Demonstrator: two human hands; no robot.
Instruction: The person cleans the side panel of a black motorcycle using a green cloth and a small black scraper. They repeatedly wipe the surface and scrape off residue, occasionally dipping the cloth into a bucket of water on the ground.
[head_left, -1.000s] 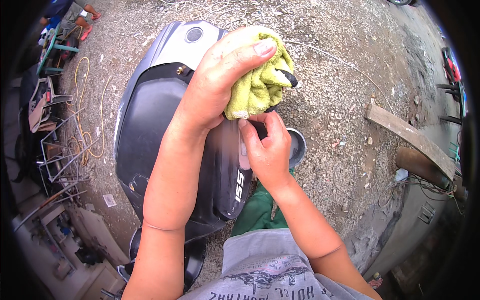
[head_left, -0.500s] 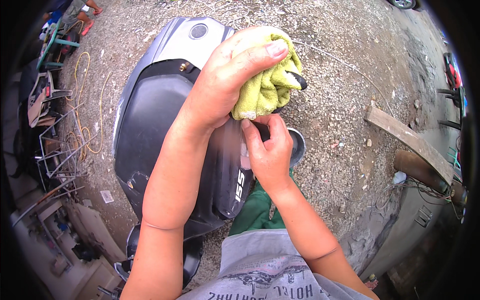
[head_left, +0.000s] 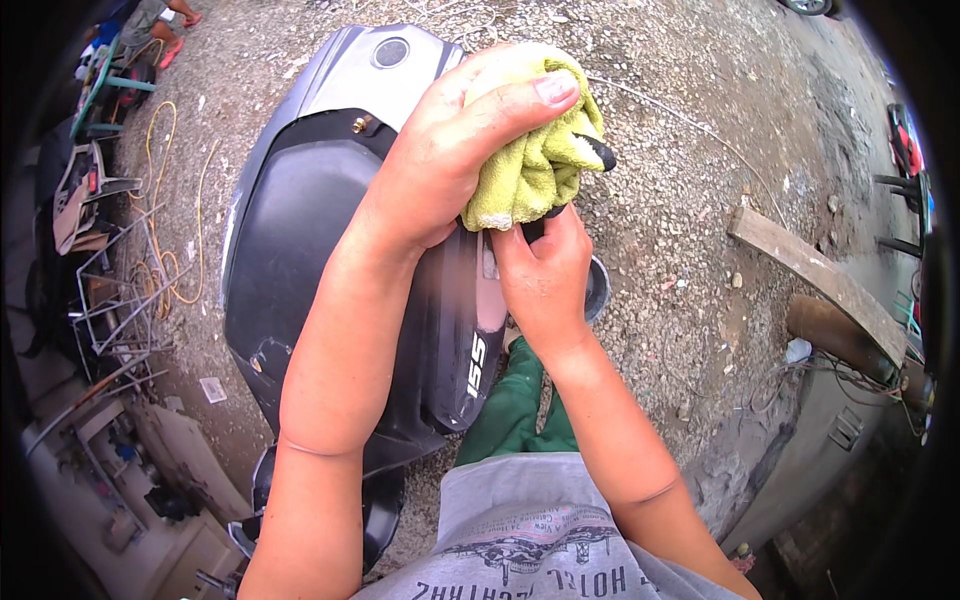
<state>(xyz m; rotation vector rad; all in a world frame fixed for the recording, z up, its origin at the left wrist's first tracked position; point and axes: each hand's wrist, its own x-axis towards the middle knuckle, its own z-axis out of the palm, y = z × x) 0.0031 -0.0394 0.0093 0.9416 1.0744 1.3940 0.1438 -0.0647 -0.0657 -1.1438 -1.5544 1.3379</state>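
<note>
Two hands meet near 1 o'clock: the left hand (head_left: 438, 150) has its grip wrapped around a yellow-green cloth (head_left: 530, 172), thumb laid across it, while the right hand (head_left: 547, 275) meets the cloth's lower edge. Black-and-grey bodywork (head_left: 300, 230) spans 8 to 11 o'clock, its curved outer edge bordering gravel (head_left: 665, 185), which stretches from the cloth to a wooden plank (head_left: 815, 272) at 3 o'clock. The left fingers are hidden behind the cloth; the right fingertips vanish under it, so whether that grip pinches anything I cannot tell. A grey round vessel (head_left: 598, 290) is partly covered by the right hand, and a wheel (head_left: 806, 6) is cut off between 1 and 2 o'clock
</note>
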